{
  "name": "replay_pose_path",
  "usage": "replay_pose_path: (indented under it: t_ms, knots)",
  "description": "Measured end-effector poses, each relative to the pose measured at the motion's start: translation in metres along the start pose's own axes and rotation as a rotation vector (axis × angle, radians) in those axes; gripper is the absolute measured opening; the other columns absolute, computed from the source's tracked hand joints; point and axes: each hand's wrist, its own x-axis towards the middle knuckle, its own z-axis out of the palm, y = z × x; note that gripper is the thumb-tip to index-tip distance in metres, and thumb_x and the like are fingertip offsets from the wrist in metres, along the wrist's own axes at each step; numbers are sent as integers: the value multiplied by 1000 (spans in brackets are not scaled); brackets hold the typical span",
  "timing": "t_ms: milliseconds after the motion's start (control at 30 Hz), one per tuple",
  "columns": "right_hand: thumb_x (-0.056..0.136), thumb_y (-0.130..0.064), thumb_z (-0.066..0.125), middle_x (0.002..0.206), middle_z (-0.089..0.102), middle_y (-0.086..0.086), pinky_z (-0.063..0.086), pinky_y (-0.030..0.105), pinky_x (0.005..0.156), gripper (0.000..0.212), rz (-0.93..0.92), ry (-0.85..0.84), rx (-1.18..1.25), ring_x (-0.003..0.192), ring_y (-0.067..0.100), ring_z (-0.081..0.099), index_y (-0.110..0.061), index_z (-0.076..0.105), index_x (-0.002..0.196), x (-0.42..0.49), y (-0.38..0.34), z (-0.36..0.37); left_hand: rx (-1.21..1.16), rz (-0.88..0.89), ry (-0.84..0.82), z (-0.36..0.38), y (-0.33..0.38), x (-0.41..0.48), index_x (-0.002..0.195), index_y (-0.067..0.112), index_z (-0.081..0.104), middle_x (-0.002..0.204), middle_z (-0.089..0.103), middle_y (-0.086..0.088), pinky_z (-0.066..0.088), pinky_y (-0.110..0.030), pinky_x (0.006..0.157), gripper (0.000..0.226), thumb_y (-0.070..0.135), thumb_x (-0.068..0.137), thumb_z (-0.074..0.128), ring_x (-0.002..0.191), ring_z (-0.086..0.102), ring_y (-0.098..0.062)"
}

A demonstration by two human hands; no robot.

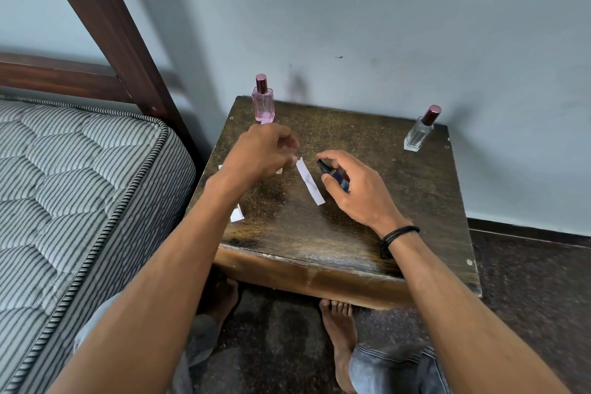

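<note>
A: Your forearms (179,265) are reaching over the table (367,144); your right grip (358,192) is clamping the dark bottle (335,174) just beside the paper strip (310,184).

B: Your left grip (259,150) is curling at the strip's far end; whether it's pinching, I cannot tell.

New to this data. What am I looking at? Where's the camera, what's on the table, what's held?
No machine here: a person's two bare hands, filmed by one wide-angle camera worn on the head, looking down. The right hand grips a small dark spray bottle, forefinger on top, aimed at a white paper strip on the wooden table. The left hand curls at the strip's far end; whether it pinches it is unclear. At the back stand a pink perfume bottle and a clear bottle.
</note>
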Motion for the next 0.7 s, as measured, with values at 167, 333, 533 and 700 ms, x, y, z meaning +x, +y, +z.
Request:
replay_pose_path:
  t_ms: [167, 333, 533, 700]
  knots:
    - [98, -25, 63, 108, 56, -19, 45, 20, 77, 38, 16, -6, 14, 89, 1, 55, -31, 59, 135, 1, 2, 1, 171, 0, -128, -1, -5, -2, 104, 22, 73, 98, 58, 11, 40, -27, 82, 29, 21, 78, 86, 93, 56, -11]
    - [98, -26, 64, 108, 58, -15, 42, 12, 74, 38, 14, -2, 23, 80, -3, 55, -32, 58, 135, 2, 5, 3, 188, -56, -96, 8, -7, -1, 96, 29, 74, 97, 64, 8, 53, -36, 88, 20, 15, 83, 79, 96, 64, -18]
    - [97, -24, 66, 102, 56, -17, 43, 11, 75, 38, 26, 8, 95, 79, -6, 57, -30, 57, 133, 3, 8, 4, -190, -53, -9, 4, -3, 1, 94, 22, 75, 91, 72, 11, 52, -14, 76, 14, 10, 86, 78, 86, 68, -3]
    - [96, -24, 68, 100, 57, -23, 42, 8, 76, 39, 33, 6, 122, 83, -8, 59, -29, 55, 132, 4, 8, 4, -458, -55, -2, 9, 0, 0, 95, 18, 77, 93, 76, 4, 59, -26, 86, 14, 10, 84, 80, 92, 72, -12]
